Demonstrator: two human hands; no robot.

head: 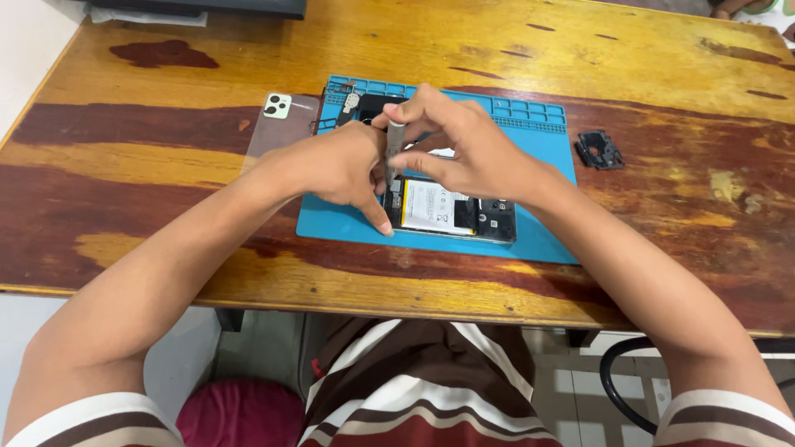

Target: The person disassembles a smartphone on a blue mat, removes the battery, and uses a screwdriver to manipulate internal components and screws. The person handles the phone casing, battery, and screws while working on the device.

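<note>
In the head view, an opened phone (451,209) is seen lying flat on a blue mat (542,236), near the mat's near edge, its back removed so that the white battery and dark inner parts are exposed. The mat is laid on a worn wooden bench (580,58). The left hand (335,165) is pressed on the left end of the phone, its fingers curled together and one finger stretched down to the mat just beside the phone's corner. A slim grey screwdriver (392,153) is held upright by the right hand (464,149), whose fingers are closed around the top of the handle; the tip is set down on the phone's left part, between the two hands. A clear back cover with a camera block (280,124) is laid on the bench just left of the mat. A small black part (599,150) is placed on the bench to the right of the mat, apart from it.
</note>
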